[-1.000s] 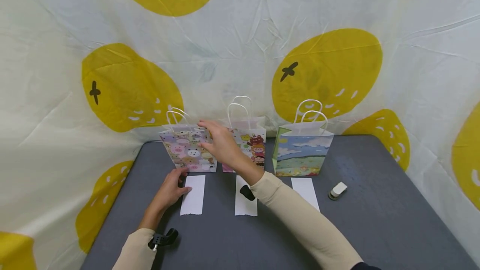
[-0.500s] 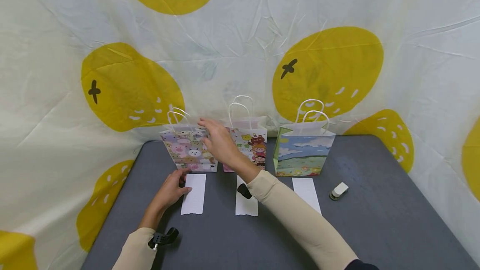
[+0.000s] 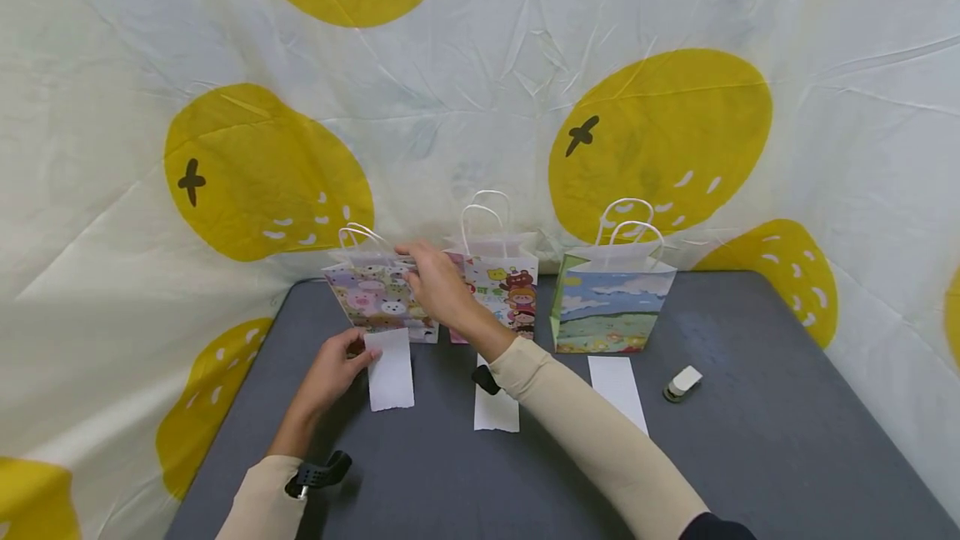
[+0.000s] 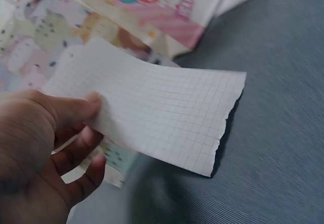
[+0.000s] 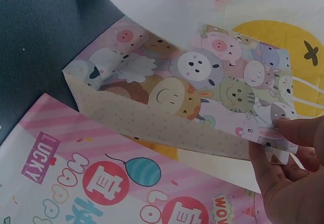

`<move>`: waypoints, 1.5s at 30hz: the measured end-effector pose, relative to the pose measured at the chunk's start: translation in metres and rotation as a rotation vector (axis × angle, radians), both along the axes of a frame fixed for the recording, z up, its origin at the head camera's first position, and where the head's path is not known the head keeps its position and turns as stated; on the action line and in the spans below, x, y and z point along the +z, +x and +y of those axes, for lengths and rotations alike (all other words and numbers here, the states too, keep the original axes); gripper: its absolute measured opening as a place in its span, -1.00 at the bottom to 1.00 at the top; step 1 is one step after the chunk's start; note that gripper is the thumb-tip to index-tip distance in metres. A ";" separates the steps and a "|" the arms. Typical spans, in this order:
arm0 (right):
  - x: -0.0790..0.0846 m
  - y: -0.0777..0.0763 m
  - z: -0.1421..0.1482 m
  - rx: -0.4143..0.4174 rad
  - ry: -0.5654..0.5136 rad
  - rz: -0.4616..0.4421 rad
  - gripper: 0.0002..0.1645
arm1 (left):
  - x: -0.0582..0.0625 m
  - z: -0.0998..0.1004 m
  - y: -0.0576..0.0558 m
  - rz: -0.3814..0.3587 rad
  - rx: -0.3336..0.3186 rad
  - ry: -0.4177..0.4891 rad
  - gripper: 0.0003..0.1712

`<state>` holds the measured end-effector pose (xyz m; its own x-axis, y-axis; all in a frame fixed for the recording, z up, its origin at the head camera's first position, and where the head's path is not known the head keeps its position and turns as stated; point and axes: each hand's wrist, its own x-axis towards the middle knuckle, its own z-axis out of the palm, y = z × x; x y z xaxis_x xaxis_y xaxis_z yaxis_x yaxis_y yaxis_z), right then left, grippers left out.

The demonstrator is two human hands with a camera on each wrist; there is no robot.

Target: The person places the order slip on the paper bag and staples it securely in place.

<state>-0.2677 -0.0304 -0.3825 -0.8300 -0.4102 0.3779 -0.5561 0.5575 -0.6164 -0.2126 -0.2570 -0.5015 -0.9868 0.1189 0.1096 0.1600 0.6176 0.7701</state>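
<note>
My left hand (image 3: 333, 369) pinches a torn slip of squared paper (image 3: 392, 369) between thumb and fingers, near its upper left edge. In the left wrist view the slip (image 4: 167, 102) bends slightly, its torn end over the table. Just behind it stands a gift bag with cartoon animals (image 3: 367, 298), overlapped by the slip's top. My right hand (image 3: 442, 290) pinches that bag's upper right edge; in the right wrist view the thumb and fingers (image 5: 268, 173) grip the bag's corner. A pink-striped gift bag (image 3: 517, 294) stands right beside it, partly hidden by my right hand.
A landscape-print gift bag (image 3: 611, 307) stands to the right. Before the other bags lie a second paper slip (image 3: 497, 413), partly under my right forearm in view, and a third slip (image 3: 617, 386). A small white-and-dark object (image 3: 681, 383) lies farther right. A lemon-print cloth (image 3: 465, 73) hangs behind.
My left hand has lifted the left slip off the table and moved it toward the animal bag. The right hand stays at that bag's edge, and the bag's handles lean a little more.
</note>
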 end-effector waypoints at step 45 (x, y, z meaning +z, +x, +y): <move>-0.007 -0.007 -0.011 0.008 0.142 0.062 -0.67 | 0.074 0.004 -0.020 0.262 0.166 0.043 -0.76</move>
<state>-0.2751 -0.0411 -0.3891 -0.8032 -0.4699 0.3660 -0.5956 0.6316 -0.4963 -0.2321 -0.2535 -0.4271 -0.9300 -0.0518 0.3639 0.2559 0.6195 0.7422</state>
